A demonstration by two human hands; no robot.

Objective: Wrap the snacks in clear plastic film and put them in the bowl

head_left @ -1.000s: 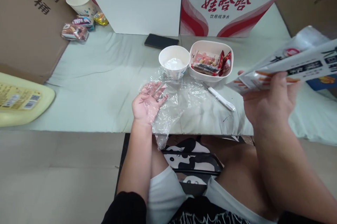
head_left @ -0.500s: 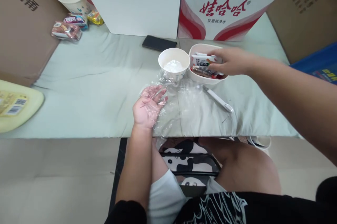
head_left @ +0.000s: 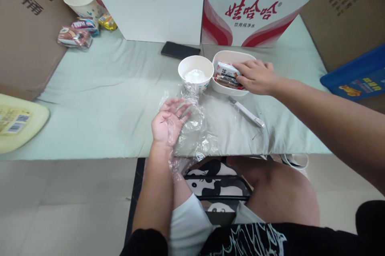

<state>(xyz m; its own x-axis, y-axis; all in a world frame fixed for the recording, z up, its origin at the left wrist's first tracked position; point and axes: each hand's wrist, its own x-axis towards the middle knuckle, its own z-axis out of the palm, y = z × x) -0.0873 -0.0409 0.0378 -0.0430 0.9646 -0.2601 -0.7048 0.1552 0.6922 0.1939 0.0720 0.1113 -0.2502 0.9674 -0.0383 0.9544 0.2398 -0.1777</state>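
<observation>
Two bare hands are over the tabletop [head_left: 105, 99]. The left hand [head_left: 168, 121] lies palm up near the front edge, its fingers loosely spread, with crumpled clear plastic film [head_left: 198, 130] draped over the fingers and wrist and spilling past the edge toward the lap. The right hand [head_left: 254, 75], at two o'clock from the left, reaches into an oval white dish [head_left: 230, 90] and lies palm down on the snack packets [head_left: 226, 72] in it; whether the fingers grip a packet cannot be told. Just beside the dish, at its nine o'clock, stands a round white bowl [head_left: 195, 84] with white powder inside, its base touching the film. A white pen-like tool [head_left: 246, 112] lies at five o'clock from the dish. A dark phone [head_left: 179, 50] lies at eleven o'clock from the bowl, before a red-and-white carton [head_left: 255, 11]. Far off at ten o'clock are a paper cup [head_left: 81, 3] and loose wrapped snacks [head_left: 73, 36].
</observation>
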